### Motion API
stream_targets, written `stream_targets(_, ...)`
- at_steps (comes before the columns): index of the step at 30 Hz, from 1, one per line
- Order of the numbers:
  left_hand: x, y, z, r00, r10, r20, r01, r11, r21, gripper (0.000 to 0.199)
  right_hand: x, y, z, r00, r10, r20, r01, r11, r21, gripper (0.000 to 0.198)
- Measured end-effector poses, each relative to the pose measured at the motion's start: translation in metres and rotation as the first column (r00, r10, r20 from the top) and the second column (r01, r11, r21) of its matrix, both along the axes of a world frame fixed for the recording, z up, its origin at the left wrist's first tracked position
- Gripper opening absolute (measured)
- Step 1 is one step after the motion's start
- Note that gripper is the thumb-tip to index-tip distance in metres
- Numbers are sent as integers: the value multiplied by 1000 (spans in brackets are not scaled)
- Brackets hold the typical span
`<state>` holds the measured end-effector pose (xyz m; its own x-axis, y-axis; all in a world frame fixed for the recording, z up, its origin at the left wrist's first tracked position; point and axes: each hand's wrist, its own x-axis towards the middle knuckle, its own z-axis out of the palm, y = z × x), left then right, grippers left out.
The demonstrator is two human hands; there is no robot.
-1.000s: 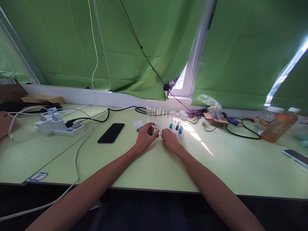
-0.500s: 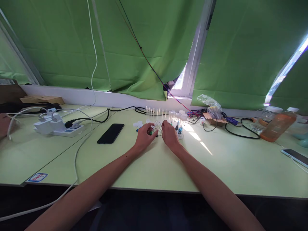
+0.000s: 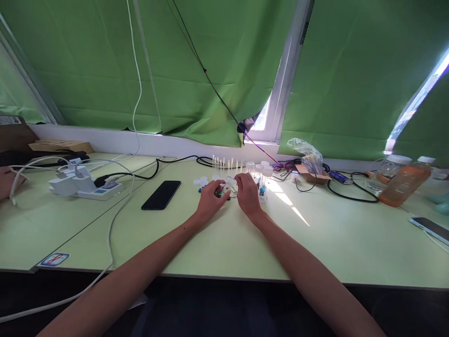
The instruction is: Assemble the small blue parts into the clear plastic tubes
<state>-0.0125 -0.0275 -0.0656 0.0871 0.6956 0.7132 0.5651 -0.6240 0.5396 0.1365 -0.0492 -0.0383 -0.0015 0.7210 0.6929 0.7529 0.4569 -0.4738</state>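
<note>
My left hand [image 3: 211, 197] rests at the middle of the table, its thumb and fingers curled round a small piece with a green spot that I cannot make out. Facing it, my right hand [image 3: 248, 195] is pinched, and its fingertips hide whatever they hold. Between the hands shows a small clear frame-like piece [image 3: 230, 180] with thin edges. Clear tubes with white caps [image 3: 267, 172] stand right behind my right hand, some with dark and blue bits inside. Several thin upright pins [image 3: 224, 164] rise behind the hands. White caps [image 3: 201, 181] lie left of my left hand.
A black phone [image 3: 161, 195] lies to the left, near a white power strip [image 3: 86, 187] with plugs and cables. At right are a small cardboard box [image 3: 313, 174], an orange bottle [image 3: 407, 182] and another phone [image 3: 432, 228]. Another person's hand [image 3: 9, 182] is at the far left.
My right hand has turned slightly and shifted a little to the right, and more of the clear piece shows between the hands. My left hand stays almost in place.
</note>
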Motion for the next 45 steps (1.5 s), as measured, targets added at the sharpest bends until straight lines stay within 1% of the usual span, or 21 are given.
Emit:
stream_targets(5,0,1,0,1000,8,-8,-8,1000,2,26,1,2,-1,998,19,-55,-17,999,33,28)
stream_targets(11,0,0,0,1000,-14,-8,14,1000,23,25,2,2,-2,995,32,-95,-25,996,80,25)
stream_targets(17,1,-2,1,1000,-15,-11,16,999,33,25,3,1,0,989,-31,-145,45,994,99,30)
stream_targets(20,1,-2,2,1000,-20,-12,20,999,27,26,3,1,1,986,-38,-165,56,993,104,30)
stream_targets(27,1,-5,3,993,-102,-66,105,994,37,27,3,1,-1,992,-22,-126,31,997,71,28)
stream_targets(33,1,-7,4,988,-126,-84,130,991,40,29,3,1,0,993,-24,-118,29,999,44,26)
stream_targets(41,1,-8,3,976,-192,-101,197,980,40,27,4,0,0,992,-26,-127,32,998,50,27)
stream_targets(45,0,-8,3,973,-201,-115,207,977,41,27,3,0,0,988,-2,-153,15,996,85,26)
